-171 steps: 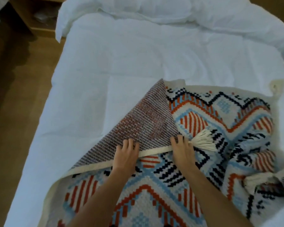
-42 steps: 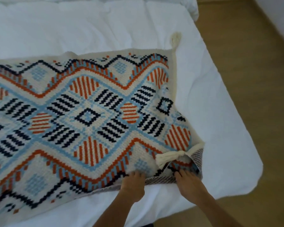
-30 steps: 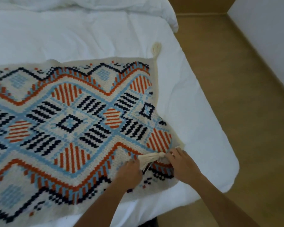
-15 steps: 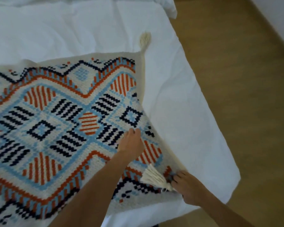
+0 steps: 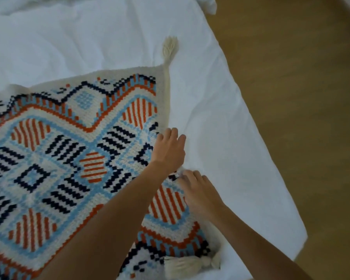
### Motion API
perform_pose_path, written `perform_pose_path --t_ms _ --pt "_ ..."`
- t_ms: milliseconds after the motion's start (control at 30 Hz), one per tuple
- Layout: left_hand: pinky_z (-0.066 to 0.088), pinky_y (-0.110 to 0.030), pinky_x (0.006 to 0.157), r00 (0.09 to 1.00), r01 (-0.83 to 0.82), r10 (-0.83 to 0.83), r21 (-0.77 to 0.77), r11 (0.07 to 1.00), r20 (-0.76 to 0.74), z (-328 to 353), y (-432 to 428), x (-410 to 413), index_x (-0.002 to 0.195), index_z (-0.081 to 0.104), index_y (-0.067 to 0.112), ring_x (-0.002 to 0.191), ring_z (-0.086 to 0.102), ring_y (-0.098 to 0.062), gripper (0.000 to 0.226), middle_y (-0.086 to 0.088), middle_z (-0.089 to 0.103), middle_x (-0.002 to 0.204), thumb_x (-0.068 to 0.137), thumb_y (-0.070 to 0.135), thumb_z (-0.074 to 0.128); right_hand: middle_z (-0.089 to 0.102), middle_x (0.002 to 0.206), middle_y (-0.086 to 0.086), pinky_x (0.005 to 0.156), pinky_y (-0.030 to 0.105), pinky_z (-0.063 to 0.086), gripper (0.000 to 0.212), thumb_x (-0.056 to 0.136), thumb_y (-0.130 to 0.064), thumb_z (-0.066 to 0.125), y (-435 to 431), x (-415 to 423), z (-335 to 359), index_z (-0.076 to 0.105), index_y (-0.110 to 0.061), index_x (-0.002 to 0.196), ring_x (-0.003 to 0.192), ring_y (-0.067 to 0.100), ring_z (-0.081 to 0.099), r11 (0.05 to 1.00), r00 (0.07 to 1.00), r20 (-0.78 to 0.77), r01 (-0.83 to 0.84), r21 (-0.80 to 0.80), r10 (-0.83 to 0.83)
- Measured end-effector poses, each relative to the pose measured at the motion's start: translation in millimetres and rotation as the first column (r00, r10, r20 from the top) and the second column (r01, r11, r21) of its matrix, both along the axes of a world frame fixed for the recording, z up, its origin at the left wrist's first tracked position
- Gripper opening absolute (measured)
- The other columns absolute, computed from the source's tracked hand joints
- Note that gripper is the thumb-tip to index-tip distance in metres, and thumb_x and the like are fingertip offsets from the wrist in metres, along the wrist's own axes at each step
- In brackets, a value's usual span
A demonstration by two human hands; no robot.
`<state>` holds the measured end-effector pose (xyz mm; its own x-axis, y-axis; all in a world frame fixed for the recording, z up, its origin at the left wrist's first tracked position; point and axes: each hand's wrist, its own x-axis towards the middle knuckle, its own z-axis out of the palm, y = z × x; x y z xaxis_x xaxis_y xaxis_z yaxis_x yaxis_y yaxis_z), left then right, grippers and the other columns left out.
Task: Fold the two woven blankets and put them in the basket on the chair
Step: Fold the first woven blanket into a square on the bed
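Woven blanket (image 5: 65,158) spread flat, pattern up, on white bed (image 5: 220,118), right edge near the bed's right side. Left hand (image 5: 169,151) palm down on the blanket's right edge, fingers (image 5: 173,133) loosely extended, grasping nothing. Right hand (image 5: 199,193) just nearer, on the same edge, fingers curled; grip on fabric not discernible. Far tassel (image 5: 170,47) lying on the sheet; near tassel (image 5: 182,266) at the near right corner. Wood floor (image 5: 301,98) at right.
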<state>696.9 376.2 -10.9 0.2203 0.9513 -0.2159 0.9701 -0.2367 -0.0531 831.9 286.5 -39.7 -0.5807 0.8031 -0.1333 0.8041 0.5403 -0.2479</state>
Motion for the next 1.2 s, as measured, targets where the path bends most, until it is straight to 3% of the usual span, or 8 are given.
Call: perform_pose_path --t_ms 300,433,567,633,733,867,1000,1200 --pt "0.039 -0.037 0.068 0.828 -0.557 0.517 -0.212 0.803 -0.216 -34.9 15.9 -20.8 0.132 0.028 0.006 0.111 0.044 -0.034 0.056 -0.022 0.037 0.129 0.089 0.033 0.052 0.058 0.096 0.009 0.058 0.037 0.049 0.06 0.051 -0.024 0.084 2.3 -35.6 -24.7 0.059 -0.018 0.106 0.076 0.025 0.056 0.988 0.99 0.057 0.132 -0.086 -0.127" --pt "0.049 -0.036 0.074 0.797 -0.602 0.548 -0.247 0.76 -0.254 -36.5 19.8 -29.9 0.138 0.028 -0.002 0.107 0.056 -0.033 0.061 -0.024 0.047 0.128 0.09 0.025 0.054 0.057 0.086 0.005 0.057 0.035 0.049 0.048 0.052 -0.028 0.086 0.0 -36.3 -26.5 0.062 -0.019 0.093 0.074 0.022 0.056 0.996 0.997 0.021 0.078 -0.052 -0.078" --pt "0.049 -0.037 0.085 0.759 -0.589 0.636 -0.273 0.761 0.137 -26.5 44.6 0.2 0.131 0.041 0.0 0.108 0.055 -0.031 0.043 -0.019 0.051 0.128 0.093 0.02 0.044 0.056 0.082 0.007 0.057 0.034 0.048 0.034 0.058 -0.014 0.082 12.2 -13.9 -16.7 0.063 -0.015 0.086 0.071 0.024 0.055 0.989 0.989 0.014 0.15 0.01 -0.15" --pt "0.041 -0.033 0.076 0.571 -0.524 0.681 -0.436 0.732 0.458 -15.1 57.3 28.8 0.113 0.044 0.001 0.096 0.052 -0.028 0.022 -0.019 0.05 0.123 0.092 0.006 0.041 0.058 0.084 0.009 0.056 0.035 0.049 0.037 0.054 -0.008 0.083 14.1 0.7 -13.7 0.065 -0.013 0.085 0.071 0.026 0.056 0.979 0.979 0.021 0.202 0.022 -0.203" --pt "0.037 -0.028 0.07 0.441 -0.467 0.709 -0.535 0.705 0.55 -14.3 62.5 40.3 0.1 0.041 0.008 0.088 0.045 -0.022 0.014 -0.016 0.051 0.115 0.089 -0.002 0.039 0.062 0.094 0.011 0.056 0.037 0.051 0.05 0.043 -0.016 0.086 9.3 11.0 -11.1 0.067 -0.014 0.09 0.076 0.028 0.059 0.968 0.968 0.068 0.244 -0.052 -0.241" --pt "0.05 -0.032 0.082 0.503 -0.363 0.683 -0.588 0.723 0.529 -19.0 55.5 20.5 0.109 0.055 0.007 0.096 0.056 -0.022 0.021 -0.007 0.058 0.105 0.094 0.007 0.04 0.06 0.094 0.009 0.053 0.034 0.05 0.049 0.042 -0.013 0.082 23.4 8.2 -10.8 0.066 -0.012 0.089 0.073 0.025 0.058 0.964 0.966 0.081 0.25 -0.086 -0.244" --pt "0.044 -0.027 0.073 0.621 -0.358 0.589 -0.482 0.8 0.517 -13.6 49.5 -9.0 0.094 0.053 0.007 0.085 0.051 -0.02 0.012 -0.005 0.054 0.093 0.095 0.009 0.042 0.059 0.087 0.012 0.053 0.035 0.048 0.033 0.053 -0.004 0.072 74.8 -3.3 3.6 0.063 -0.005 0.085 0.07 0.029 0.057 0.963 0.964 0.014 0.267 -0.018 -0.267" --pt "0.041 -0.034 0.09 0.795 -0.369 0.535 -0.474 0.8 0.284 -4.1 54.4 -81.3 0.115 0.046 0.01 0.107 0.043 -0.025 0.02 -0.011 0.043 0.124 0.097 0.016 0.039 0.055 0.11 0.014 0.075 0.039 0.045 0.029 0.085 -0.002 0.051 179.2 -44.7 24.2 0.057 -0.004 0.113 0.098 0.033 0.052 0.963 0.961 -0.06 0.27 -0.001 -0.27"
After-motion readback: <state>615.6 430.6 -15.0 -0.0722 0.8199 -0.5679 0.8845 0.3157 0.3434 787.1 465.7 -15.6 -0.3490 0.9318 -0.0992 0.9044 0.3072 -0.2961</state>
